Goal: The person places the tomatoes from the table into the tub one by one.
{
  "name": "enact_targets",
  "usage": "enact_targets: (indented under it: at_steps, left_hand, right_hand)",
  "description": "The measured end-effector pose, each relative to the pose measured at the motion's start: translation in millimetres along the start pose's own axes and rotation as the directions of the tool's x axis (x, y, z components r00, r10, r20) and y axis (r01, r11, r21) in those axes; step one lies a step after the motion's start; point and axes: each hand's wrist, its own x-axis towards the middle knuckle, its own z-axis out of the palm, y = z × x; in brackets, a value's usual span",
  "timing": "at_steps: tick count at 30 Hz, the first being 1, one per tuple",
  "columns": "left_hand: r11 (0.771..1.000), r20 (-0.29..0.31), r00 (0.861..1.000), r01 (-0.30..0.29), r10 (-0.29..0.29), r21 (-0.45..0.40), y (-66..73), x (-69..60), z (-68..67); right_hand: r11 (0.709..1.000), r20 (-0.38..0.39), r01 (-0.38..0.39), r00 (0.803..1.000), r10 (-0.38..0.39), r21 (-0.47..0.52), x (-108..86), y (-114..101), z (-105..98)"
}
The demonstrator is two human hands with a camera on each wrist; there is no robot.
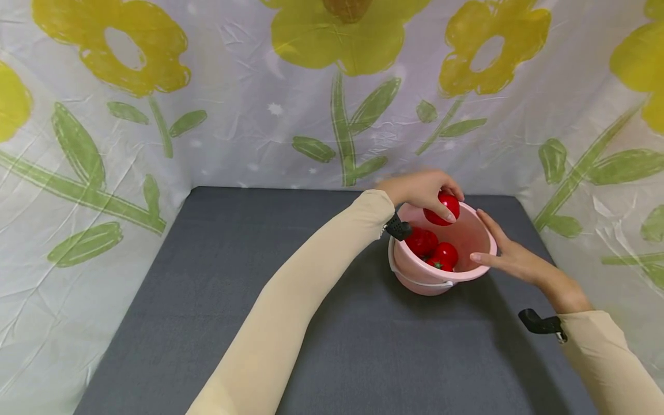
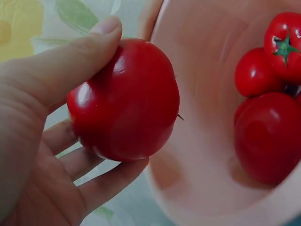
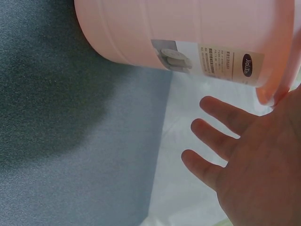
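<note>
A pink bucket (image 1: 426, 286) with a white handle (image 1: 422, 281) stands toward the right of the grey surface in the head view. Over its opening, my left hand (image 1: 421, 189) holds a red tomato (image 2: 124, 101) between thumb and fingers. Several more tomatoes (image 1: 445, 253) lie inside the bucket, at least one with a green star-shaped top (image 2: 285, 47). My right hand (image 1: 521, 262) holds the bucket's rim at the right, thumb over the inside. Its other three fingers (image 3: 214, 139) extend apart from the bucket wall in the right wrist view.
The dark grey tabletop (image 1: 207, 288) spreads left and in front of the bucket. Hanging cloth (image 1: 233, 115) with yellow flowers borders the back and both sides. A printed label (image 3: 225, 61) is on the bucket's outer wall.
</note>
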Motion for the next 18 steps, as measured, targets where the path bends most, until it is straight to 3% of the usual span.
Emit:
enact_targets:
  at_steps: [8,14,18]
  left_hand:
    - [0.996,0.038,0.999,0.026,-0.023,-0.086,-4.1,15.8,9.6]
    - [0.989,0.053,0.996,0.08,-0.074,-0.126,-5.7,18.1,12.7]
    - [0.985,0.065,0.996,0.07,-0.06,-0.158,-3.3,17.2,12.6]
  right_hand:
    - [1.0,0.008,-0.006,1.0,0.006,0.0,2.3,-1,1]
    - [1.0,0.015,0.005,1.0,-0.005,-0.003,5.9,-2,2]
    - [1.0,0.013,0.015,1.0,-0.015,-0.009,7.3,-2,1]
